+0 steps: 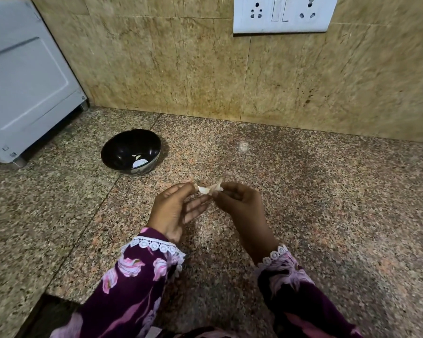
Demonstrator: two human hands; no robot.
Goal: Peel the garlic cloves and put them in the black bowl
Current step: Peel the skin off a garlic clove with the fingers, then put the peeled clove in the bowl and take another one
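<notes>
Hands are working over a speckled brown granite table (pixel 303 191): the left hand (pixel 174 211) is pinching one end of a small pale garlic clove (pixel 205 189), while the right hand (pixel 239 203) is gripping its papery white skin (pixel 217 186). Beyond the left hand, a glossy round black bowl (pixel 122 145) is holding a few peeled pale cloves (pixel 139 160).

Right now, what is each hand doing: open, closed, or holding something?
Left hand: pinches one end of the garlic clove.
Right hand: pinches the clove's loose skin at the other end.
</notes>
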